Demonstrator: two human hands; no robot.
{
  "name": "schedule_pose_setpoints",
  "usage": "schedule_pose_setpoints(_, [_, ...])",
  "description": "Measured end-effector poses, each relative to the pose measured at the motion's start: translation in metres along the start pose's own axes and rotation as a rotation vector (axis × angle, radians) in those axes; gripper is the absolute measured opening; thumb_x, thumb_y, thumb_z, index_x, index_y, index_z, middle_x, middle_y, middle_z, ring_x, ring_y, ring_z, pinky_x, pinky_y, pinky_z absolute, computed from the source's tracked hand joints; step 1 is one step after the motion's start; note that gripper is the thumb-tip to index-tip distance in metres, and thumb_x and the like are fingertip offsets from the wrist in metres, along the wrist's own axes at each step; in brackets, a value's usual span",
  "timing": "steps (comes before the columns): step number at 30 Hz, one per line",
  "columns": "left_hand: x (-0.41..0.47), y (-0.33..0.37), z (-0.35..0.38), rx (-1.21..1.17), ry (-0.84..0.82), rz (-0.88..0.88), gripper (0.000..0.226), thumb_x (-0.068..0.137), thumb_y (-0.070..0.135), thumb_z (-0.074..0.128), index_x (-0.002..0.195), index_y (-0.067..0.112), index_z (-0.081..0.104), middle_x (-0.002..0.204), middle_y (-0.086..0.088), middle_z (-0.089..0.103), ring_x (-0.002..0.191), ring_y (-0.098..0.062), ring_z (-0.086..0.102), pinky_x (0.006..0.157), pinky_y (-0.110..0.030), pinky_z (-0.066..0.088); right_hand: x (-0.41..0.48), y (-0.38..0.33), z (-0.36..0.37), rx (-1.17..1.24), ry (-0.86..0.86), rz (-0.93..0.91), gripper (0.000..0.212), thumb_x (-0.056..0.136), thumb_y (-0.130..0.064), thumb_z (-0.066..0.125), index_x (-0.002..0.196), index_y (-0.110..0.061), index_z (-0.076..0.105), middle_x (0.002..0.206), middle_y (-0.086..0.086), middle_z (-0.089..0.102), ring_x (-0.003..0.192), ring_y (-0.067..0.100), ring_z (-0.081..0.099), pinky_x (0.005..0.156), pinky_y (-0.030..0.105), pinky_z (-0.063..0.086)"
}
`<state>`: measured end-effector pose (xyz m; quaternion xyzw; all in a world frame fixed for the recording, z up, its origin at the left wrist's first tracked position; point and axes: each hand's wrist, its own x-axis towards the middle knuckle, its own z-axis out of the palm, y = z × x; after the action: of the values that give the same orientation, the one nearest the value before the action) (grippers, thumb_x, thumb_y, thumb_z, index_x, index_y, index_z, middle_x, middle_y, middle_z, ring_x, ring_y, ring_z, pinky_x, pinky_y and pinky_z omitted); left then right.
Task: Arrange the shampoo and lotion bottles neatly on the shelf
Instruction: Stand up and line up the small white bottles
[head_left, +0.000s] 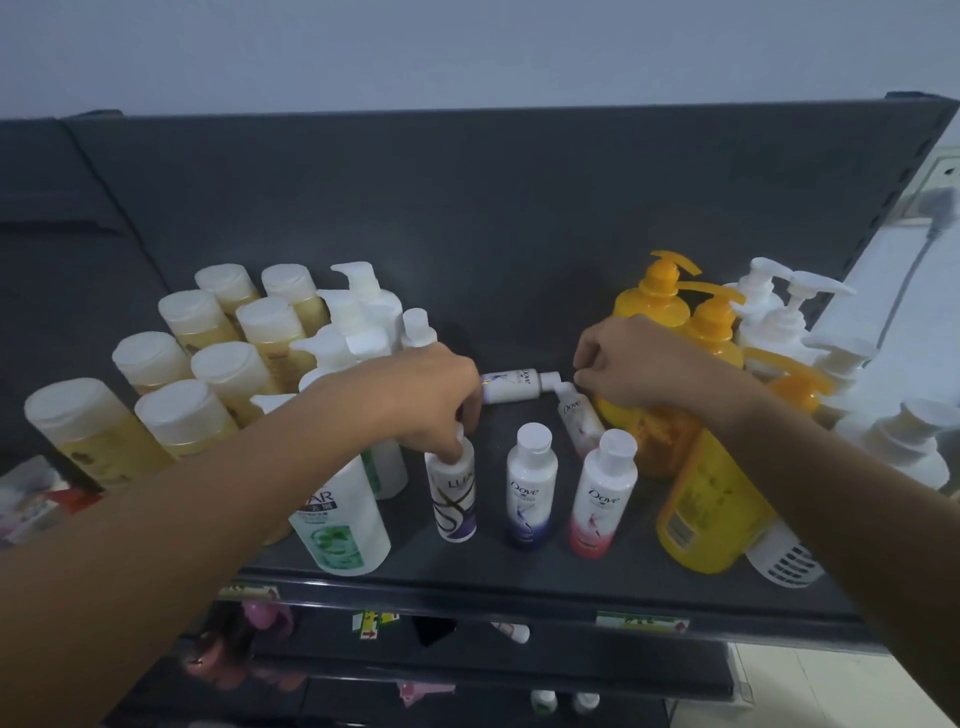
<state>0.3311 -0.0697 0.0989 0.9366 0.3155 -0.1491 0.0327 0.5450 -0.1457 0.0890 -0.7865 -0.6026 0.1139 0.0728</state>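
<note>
Ur L hand grips cap of white/purple LUX btl near shelf front edge. R hand curled at cap of lying white Dove btl, can't tell grip.

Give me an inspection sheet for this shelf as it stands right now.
Surface: dark shelf, crowded at both ends.
Job's things: Lux bottle, upright purple Dove bottle and upright pink Dove bottle stand in front; lying purple Dove bottle behind; tipped pink Dove bottle beside it.
Clutter: blurred packets at far left.
Grippers: left hand grips the Lux bottle's cap; right hand curled at the fallen bottles' caps, grip unclear.
Cables: white cable on the right wall.
Surroundings: grey wall, lower shelves.
</note>
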Motion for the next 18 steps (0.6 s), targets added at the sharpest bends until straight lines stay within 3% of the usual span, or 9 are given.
schedule_pose_setpoints(3, [0.011,-0.004,-0.014,-0.007,-0.096,-0.020,0.042,0.073,0.051,0.080,0.109,0.029,0.074,0.093,0.009,0.070,0.090,-0.014,0.066,0.072,-0.030,0.057,0.023,0.002,0.004,-0.021,-0.041,0.040,0.020,0.095,-0.023,0.063,0.113,-0.017,0.070,0.111,0.003,0.068,0.096,0.019,0.063,0.073,0.027,0.052])
schedule_pose_setpoints(5, [0.030,-0.006,-0.027,-0.041,-0.063,-0.044,0.037,0.072,0.056,0.078,0.097,0.029,0.076,0.088,0.009,0.073,0.087,-0.016,0.069,0.077,-0.036,0.061,0.041,0.003,0.011,-0.051,-0.082,0.077,0.022,0.093,-0.020,0.065,0.115,-0.016,0.068,0.111,0.005,0.068,0.097,0.021,0.063,0.076,0.030,0.055])
schedule_pose_setpoints(8, [0.073,-0.004,-0.037,-0.098,0.087,-0.067,0.016,0.078,0.041,0.075,0.083,0.026,0.073,0.090,0.002,0.070,0.087,-0.024,0.070,0.077,-0.042,0.062,0.065,0.001,0.022,-0.121,-0.138,0.099,0.026,0.089,-0.018,0.068,0.114,-0.010,0.065,0.108,0.008,0.066,0.095,0.025,0.064,0.075,0.033,0.055])
schedule_pose_setpoints(11, [0.119,0.004,-0.029,-0.100,0.147,-0.069,0.022,0.082,0.025,0.071,0.103,0.017,0.073,0.108,-0.011,0.067,0.091,-0.032,0.067,0.069,-0.037,0.057,0.081,0.001,0.036,-0.162,-0.182,0.108,0.017,0.089,-0.016,0.067,0.104,-0.010,0.061,0.100,0.008,0.062,0.092,0.025,0.063,0.067,0.031,0.044])
schedule_pose_setpoints(14, [0.152,0.009,-0.009,-0.113,0.117,-0.073,0.021,0.086,0.018,0.070,0.102,0.006,0.063,0.117,-0.017,0.064,0.098,-0.037,0.067,0.066,-0.033,0.045,0.096,0.007,0.056,-0.154,-0.217,0.132,0.021,0.091,-0.012,0.065,0.111,-0.006,0.064,0.114,0.013,0.068,0.098,0.026,0.066,0.069,0.028,0.044])
schedule_pose_setpoints(18, [0.180,0.018,0.013,-0.164,0.056,-0.057,0.033,0.091,0.022,0.068,0.117,0.001,0.066,0.121,-0.021,0.064,0.108,-0.037,0.067,0.071,-0.033,0.045,0.109,0.016,0.075,-0.144,-0.259,0.171,0.033,0.091,-0.008,0.063,0.124,-0.002,0.060,0.129,0.015,0.062,0.116,0.030,0.063,0.077,0.031,0.046])
